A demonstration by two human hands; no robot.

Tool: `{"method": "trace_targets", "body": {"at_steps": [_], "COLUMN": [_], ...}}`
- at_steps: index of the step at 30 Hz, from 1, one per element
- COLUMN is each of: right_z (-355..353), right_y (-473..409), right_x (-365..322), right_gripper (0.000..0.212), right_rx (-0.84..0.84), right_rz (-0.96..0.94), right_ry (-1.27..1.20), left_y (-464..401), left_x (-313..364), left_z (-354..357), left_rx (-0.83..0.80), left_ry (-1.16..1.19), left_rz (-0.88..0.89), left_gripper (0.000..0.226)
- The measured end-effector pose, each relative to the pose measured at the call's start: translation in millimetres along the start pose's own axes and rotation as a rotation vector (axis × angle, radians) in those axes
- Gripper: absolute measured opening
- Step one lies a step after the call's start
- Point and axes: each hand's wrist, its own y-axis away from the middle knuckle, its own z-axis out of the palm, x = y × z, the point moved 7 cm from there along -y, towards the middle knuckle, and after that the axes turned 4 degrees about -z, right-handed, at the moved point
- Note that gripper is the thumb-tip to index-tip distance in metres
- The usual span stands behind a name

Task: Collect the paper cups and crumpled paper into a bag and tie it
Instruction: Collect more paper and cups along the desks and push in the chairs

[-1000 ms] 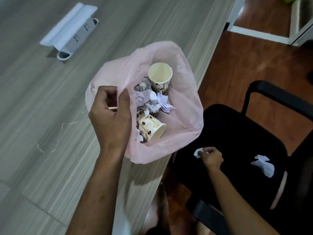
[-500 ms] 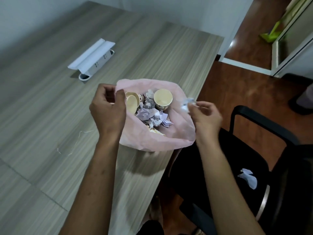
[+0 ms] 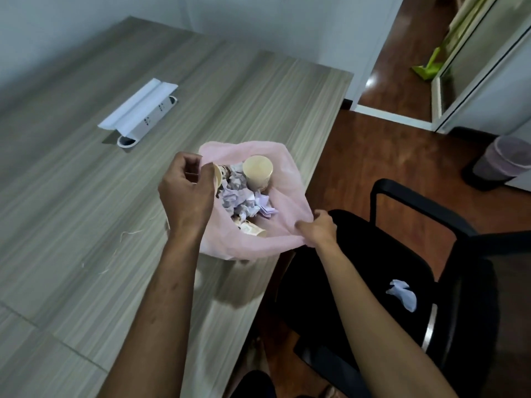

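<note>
While both hands [image 3: 186, 193] [image 3: 319, 228] pinch the bag [image 3: 290, 196] rim, the paper [image 3: 402, 294] on the right chair [image 3: 359, 254] risks omission.

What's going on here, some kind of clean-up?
Yes. A person holds a pink bag open at the desk edge, left hand pinching one side of its rim, right hand gripping the other. Paper cups and crumpled paper are inside. One crumpled piece lies on the chair. The bag isn't tied yet.

Lowest paper cup [image 3: 253, 229] half buried under crumpled paper [image 3: 240, 196], chair [image 3: 402, 254] cut by frame edge
</note>
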Motion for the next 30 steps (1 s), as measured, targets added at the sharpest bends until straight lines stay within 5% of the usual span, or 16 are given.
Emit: {"method": "trace_targets", "body": {"at_steps": [2, 4, 8, 20, 30], "right_z": [-8, -20, -21, -28, -48], "right_y": [1, 13, 43, 31, -39], "right_x": [13, 16, 34, 81, 242], "right_gripper": [0.017, 0.004, 0.026, 0.042, 0.033], "right_rx": [0.067, 0.140, 0.123, -0.070, 0.170], "right_rz": [-0.048, -0.130, -0.228, -0.069, 0.294], "right_ry": [-0.100, -0.115, -0.158, -0.284, -0.047], "left_y": [-2, -5, -4, 37, 67], "left_x": [0, 2, 7, -1, -22], "left_z": [2, 4, 15, 38, 81], "left_rx": [-0.005, -0.004, -0.038, -0.063, -0.057], "left_ry": [-0.004, -0.011, -0.042, -0.134, -0.160], "left_rz": [-0.009, -0.012, -0.009, 0.037, 0.012], "left_gripper": [0.004, 0.004, 0.004, 0.009, 0.013]}}
